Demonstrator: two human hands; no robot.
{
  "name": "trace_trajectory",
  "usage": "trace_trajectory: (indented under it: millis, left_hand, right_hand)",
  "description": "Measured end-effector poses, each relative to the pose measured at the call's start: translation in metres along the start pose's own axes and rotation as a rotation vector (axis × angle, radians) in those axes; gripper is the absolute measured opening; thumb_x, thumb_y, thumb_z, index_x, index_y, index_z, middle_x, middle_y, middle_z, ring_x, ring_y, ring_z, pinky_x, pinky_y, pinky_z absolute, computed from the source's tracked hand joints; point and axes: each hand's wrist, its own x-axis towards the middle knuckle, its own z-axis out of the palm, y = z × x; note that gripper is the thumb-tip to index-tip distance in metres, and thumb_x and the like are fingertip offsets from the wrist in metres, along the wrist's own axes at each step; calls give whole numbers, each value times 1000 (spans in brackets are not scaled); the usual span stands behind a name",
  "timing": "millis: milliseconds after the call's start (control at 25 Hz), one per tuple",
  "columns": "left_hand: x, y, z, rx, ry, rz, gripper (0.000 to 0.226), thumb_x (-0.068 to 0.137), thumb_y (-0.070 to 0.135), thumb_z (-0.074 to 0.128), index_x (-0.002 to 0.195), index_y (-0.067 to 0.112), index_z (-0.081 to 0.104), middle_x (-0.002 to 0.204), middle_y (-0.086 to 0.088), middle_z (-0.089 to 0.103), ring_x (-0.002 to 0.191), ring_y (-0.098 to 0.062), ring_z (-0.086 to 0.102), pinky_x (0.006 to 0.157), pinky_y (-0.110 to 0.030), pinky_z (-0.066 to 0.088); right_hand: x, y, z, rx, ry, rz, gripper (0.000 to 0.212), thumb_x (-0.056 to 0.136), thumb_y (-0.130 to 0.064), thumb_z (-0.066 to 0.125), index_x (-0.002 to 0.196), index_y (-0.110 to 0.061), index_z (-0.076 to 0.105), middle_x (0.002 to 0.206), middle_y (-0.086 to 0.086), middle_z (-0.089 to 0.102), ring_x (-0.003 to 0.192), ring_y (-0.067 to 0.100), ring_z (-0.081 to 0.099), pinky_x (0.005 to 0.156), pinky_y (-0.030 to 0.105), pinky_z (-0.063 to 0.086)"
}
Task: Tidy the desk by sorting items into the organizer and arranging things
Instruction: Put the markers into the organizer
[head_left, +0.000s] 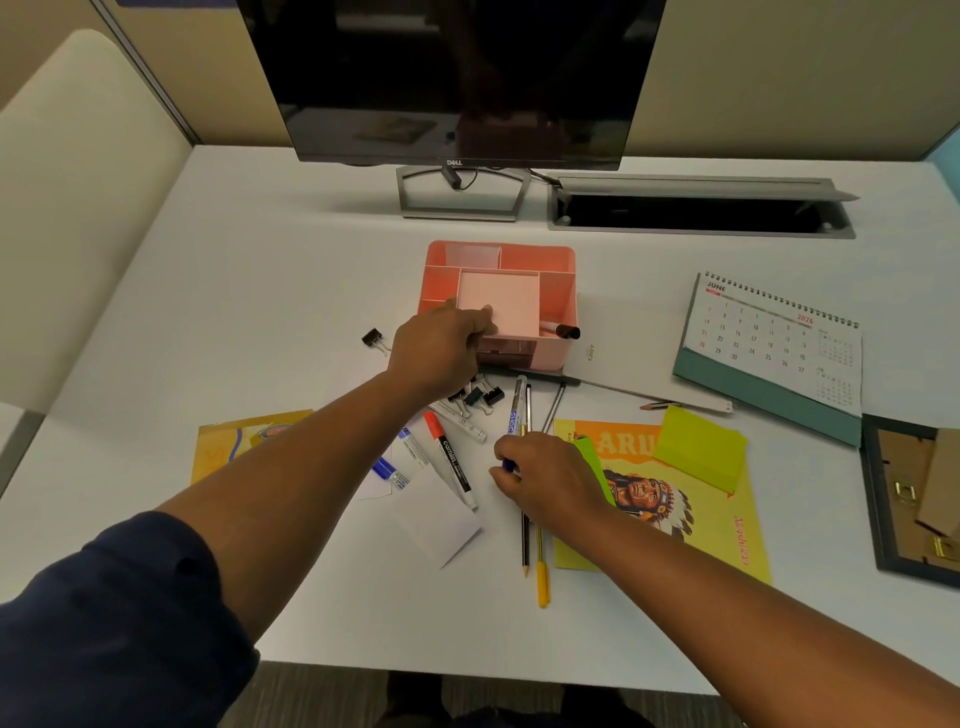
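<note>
Head camera view: a person reaches across a white tabletop with both bare arms. The left hand curls its fingers round the near left edge of a pale pink pad of square notes, which sits in the middle compartment of a pink plastic desk organizer at the tabletop's centre; the wrist hides the organizer's front left corner and part of a cluster of black binder clips. A dark-capped marker lies in the organizer's right compartment; the rear compartments are hard to make out.

The right hand pinches the lower end of a blue-lettered white marker lying on the tabletop, and covers much of a green sticky note and the left edge of a yellow illustrated booklet. A yellow-green pad of sticky notes rests on the booklet. A red-capped marker, a blue-capped marker, a pencil and a yellow pen lie between the arms. One more black binder clip sits apart, left of the organizer.

A June desk calendar stands toward the right edge, beside a dark picture frame cut off by the picture's border. The left side and far left corner offer open surface.
</note>
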Motion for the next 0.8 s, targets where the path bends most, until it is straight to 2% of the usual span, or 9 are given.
trace_trajectory:
  millis: [200,320,480,560,640,800]
  left_hand:
    - [0,-1,0,4,2,4,29,100,17,55,125,25,68,117,3,73,102,-22,67,76,-30,50]
    - [0,-2,1,6,-7,0,31,101,18,54,128,26,67,120,4,72,105,-23,66,77,-30,52]
    - [0,-2,0,7,-7,10,33,100,16,54,128,26,67,121,4,72,105,-23,66,69,-27,48]
    - [0,-2,0,-1,-7,6,33,100,14,55,127,26,67,121,5,72,107,-23,66,73,-29,50]
    - [0,-1,0,-4,-13,-5,33,99,13,54,127,25,67,121,4,72,110,-24,66,77,-30,52]
    - [0,1,-1,-2,-21,-7,32,100,13,54,126,24,68,124,3,71,113,-26,66,81,-33,54]
  right_hand:
    - [-5,0,-17,12,177,28,8,92,-25,54,89,-18,58,71,-1,55,64,19,51,53,34,46]
    - [-1,2,-50,63,353,33,16,89,-21,60,101,-14,69,80,2,66,68,19,58,60,39,54]
    - [1,-1,-112,123,638,-97,18,89,-14,65,104,-6,72,84,5,69,66,17,58,60,32,53]
    - [6,4,-137,109,752,-101,18,90,-14,65,104,-5,72,82,5,67,64,15,55,59,24,49]
    - [18,13,-150,63,774,-65,19,92,-16,63,103,-5,72,82,5,67,65,14,54,60,20,45]
    - [44,27,-142,-103,566,-9,22,96,-21,57,102,-5,72,82,9,68,70,24,60,61,29,46]
